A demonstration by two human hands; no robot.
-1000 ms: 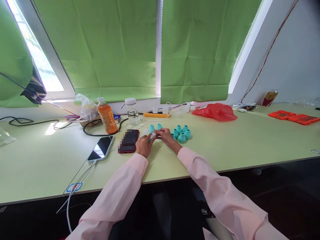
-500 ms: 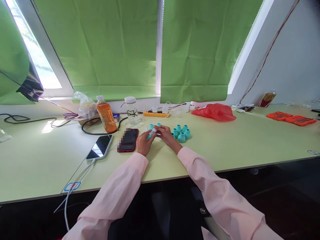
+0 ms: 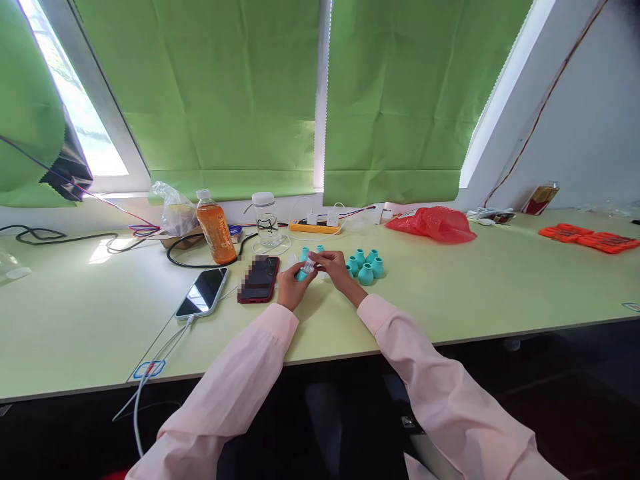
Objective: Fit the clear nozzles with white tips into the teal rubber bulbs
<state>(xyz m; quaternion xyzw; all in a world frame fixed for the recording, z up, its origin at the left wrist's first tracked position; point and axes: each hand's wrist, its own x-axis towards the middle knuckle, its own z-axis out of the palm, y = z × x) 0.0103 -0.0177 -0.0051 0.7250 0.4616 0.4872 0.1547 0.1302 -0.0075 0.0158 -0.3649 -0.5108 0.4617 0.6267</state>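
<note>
My left hand (image 3: 293, 288) is closed around a small teal vase-shaped piece (image 3: 301, 274), most of it hidden by the fingers. With thumb and fingertips, my right hand (image 3: 334, 268) pinches a small clear-and-white plastic piece (image 3: 309, 265) at the top of the teal one; its exact kind is too small to tell. Several more teal vase-shaped pieces (image 3: 366, 273) stand grouped just right of my right hand. Others, among them a teal piece (image 3: 305, 254), stand behind my hands.
Left of my hands lie a red-cased phone (image 3: 259, 280) and a charging phone (image 3: 203, 293). Behind are an orange drink bottle (image 3: 216, 230), a clear jar (image 3: 267, 223), a power strip (image 3: 315, 228) and a red plastic bag (image 3: 433, 225). Orange trays (image 3: 590, 238) lie far right.
The view has shifted slightly, so everything appears a little further right. Both hands stay together on the same pieces, with the clear piece tipped slightly differently.
</note>
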